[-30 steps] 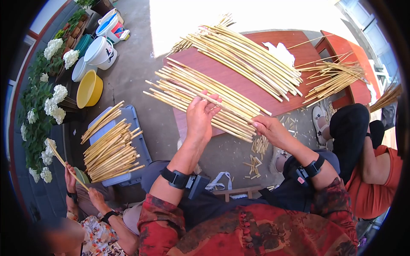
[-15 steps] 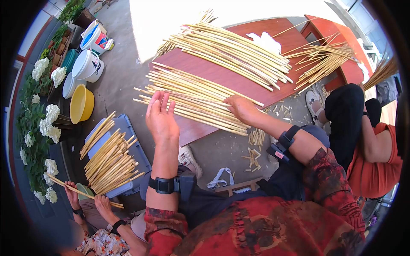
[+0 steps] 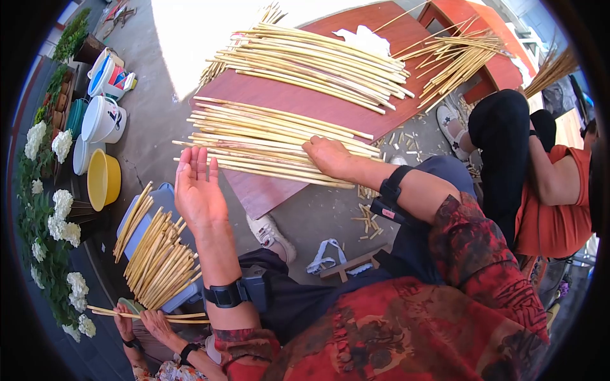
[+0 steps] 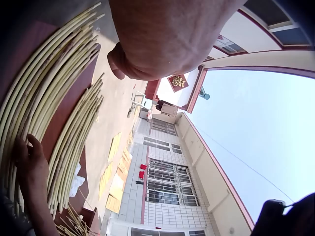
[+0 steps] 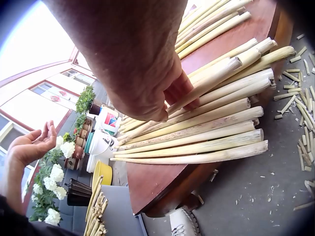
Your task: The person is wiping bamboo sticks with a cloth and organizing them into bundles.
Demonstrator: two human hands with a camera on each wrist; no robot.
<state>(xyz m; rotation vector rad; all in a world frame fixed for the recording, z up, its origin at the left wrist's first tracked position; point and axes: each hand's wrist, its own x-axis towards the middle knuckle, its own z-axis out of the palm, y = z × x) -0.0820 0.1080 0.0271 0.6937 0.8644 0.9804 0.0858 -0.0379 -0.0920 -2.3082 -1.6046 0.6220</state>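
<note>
Moved off stick (image 5: 215, 80): left hand (image 3: 202, 194), fingers loose, centre left; right hand (image 3: 327, 157), nearer, I see pinching its left-to-right length.

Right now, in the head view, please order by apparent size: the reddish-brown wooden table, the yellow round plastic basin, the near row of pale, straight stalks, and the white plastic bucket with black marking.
1. Table
2. Near row of stalks
3. Basin and bucket: too alike to rank

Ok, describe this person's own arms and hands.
The left hand and right hand are bare. Each forearm wears a black strap with a dark boxy device, the right one bearing a small pink label. Red, dark-patterned fabric sleeves end near the elbows.
</note>
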